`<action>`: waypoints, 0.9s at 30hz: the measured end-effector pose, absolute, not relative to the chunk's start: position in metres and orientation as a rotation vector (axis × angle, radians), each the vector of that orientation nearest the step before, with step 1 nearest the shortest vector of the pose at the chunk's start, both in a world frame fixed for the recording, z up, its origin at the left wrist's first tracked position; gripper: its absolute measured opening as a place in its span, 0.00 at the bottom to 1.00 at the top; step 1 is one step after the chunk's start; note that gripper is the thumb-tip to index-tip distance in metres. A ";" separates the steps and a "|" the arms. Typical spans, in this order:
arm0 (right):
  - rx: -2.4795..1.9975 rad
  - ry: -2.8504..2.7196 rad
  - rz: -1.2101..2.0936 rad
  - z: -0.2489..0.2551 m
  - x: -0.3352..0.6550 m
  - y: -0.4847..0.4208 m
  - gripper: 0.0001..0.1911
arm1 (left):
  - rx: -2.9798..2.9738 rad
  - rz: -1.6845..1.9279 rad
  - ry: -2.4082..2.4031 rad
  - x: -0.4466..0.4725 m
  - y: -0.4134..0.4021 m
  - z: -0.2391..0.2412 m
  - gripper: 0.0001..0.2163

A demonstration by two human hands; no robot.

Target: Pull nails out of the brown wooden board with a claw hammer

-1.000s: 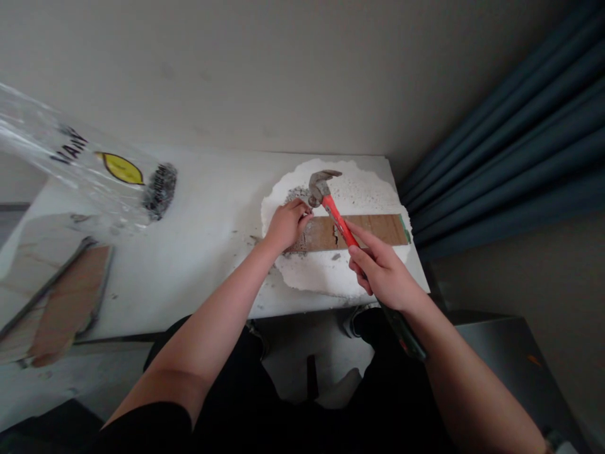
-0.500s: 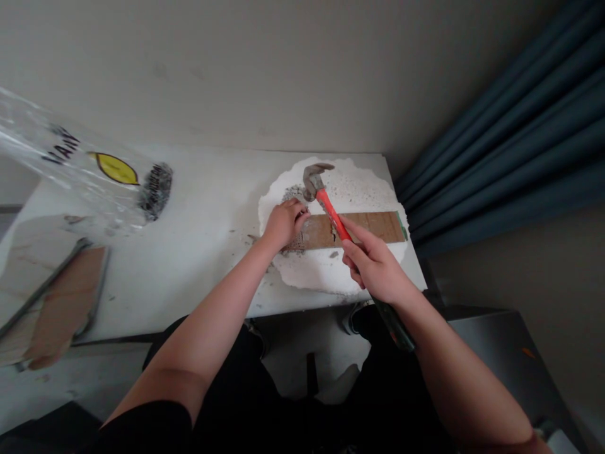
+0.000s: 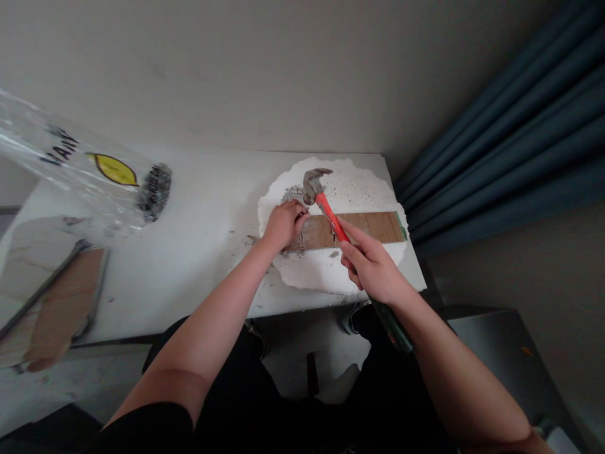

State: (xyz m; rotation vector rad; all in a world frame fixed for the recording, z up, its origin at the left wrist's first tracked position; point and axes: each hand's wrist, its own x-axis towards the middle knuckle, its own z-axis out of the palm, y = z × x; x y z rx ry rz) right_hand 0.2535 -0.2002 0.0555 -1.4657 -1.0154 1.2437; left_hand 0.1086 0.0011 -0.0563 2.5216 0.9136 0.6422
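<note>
My right hand is wrapped round the red handle of a claw hammer, whose grey head hangs just above the left end of a brown wooden plank. The plank lies across a ragged white foam slab on the white table. My left hand rests curled on the plank's crumbled left end, fingertips pinched right beside the hammer head; what they hold is hidden. Grey rubble lies around that end.
A clear plastic bag with a yellow label and dark contents lies at the table's left. Brown boards with a metal strip sit at the front left. A blue curtain hangs to the right, close to the table edge.
The hammer head rose and swung slightly left, then dipped back toward the plank's left end. My left hand has stayed in place.
</note>
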 end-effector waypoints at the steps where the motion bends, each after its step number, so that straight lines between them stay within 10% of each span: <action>1: -1.454 -1.006 1.235 0.056 0.253 -0.200 0.30 | 2.524 0.639 0.900 0.109 0.001 -0.056 0.11; 27: -1.479 -1.017 1.230 0.048 0.258 -0.197 0.30 | 2.465 0.656 0.912 0.109 0.000 -0.057 0.10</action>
